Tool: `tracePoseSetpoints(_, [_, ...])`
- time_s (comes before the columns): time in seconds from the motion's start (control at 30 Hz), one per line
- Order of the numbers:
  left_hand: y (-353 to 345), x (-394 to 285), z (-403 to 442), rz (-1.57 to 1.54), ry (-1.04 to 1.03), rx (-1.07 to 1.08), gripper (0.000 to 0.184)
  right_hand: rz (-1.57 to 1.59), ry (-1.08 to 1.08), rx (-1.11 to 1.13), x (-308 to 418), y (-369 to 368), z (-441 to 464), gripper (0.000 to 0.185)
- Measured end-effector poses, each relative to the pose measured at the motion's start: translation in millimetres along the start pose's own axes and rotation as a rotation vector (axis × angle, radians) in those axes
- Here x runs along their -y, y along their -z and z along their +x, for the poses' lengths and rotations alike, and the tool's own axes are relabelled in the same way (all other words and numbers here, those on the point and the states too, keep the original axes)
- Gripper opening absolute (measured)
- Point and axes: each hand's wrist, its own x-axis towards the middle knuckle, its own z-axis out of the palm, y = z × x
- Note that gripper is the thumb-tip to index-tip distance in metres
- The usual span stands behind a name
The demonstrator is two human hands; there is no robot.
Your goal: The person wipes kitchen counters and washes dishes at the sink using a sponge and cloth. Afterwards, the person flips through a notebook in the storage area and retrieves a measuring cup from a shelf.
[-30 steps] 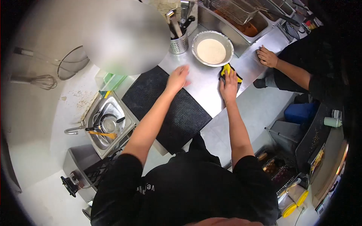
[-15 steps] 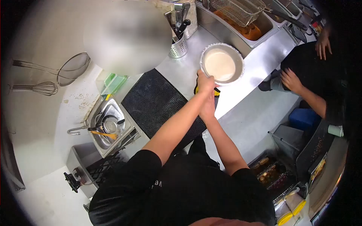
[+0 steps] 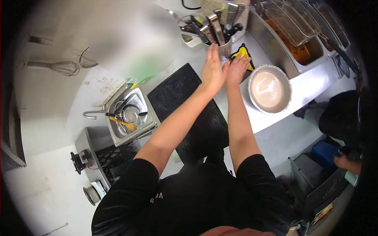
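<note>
My left hand (image 3: 214, 74) has its fingers stretched out together, with the tips against or just in front of the perforated metal utensil holder (image 3: 225, 51). Beside it my right hand (image 3: 237, 69) lies with fingers extended over a black-and-yellow cloth-like item (image 3: 244, 52), whose exact kind I cannot make out. To the right, a round bowl (image 3: 254, 97) of pale, creamy liquid stands on the steel counter (image 3: 240, 114). Tongs and black-handled tools (image 3: 215, 27) stick up from the holder.
Fryer wells with orange-brown contents and a wire basket (image 3: 289, 23) are at the upper right. A black mat (image 3: 177, 86) lies left of my arms. Further left is a sink (image 3: 143, 128) with dishes. At the right edge is another person's hand (image 3: 347, 163).
My hands have moved left from the bowl's edge toward the utensil holder, and the black-and-yellow item now lies beside the holder. The view has shifted. The other person's hand is lower.
</note>
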Motion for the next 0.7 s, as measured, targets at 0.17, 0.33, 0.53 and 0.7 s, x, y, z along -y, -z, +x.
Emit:
tracePoseSetpoints(0.17, [7.1, 22.6, 38.3, 0.298, -0.135, 0.135, 0.045, 0.050, 0.044, -0.005, 4.7, 1.5, 10.8, 0.058])
tracePoseSetpoints(0.33, [6.9, 40.8, 38.2, 0.305, -0.197, 0.145, 0.011, 0.055, 0.048, -0.031, -0.2, -5.1, 14.2, 0.057])
tracePoseSetpoints(0.53, [58.9, 60.5, -6.4, 0.216, -0.322, 0.153, 0.011, 0.034, 0.054, -0.035, -7.5, -17.4, 26.2, 0.057])
tracePoseSetpoints(0.7, [119.4, 48.8, -68.2, 0.178, -0.228, 0.175, 0.012, 0.079, 0.125, -0.111, 6.9, -16.9, 22.3, 0.053])
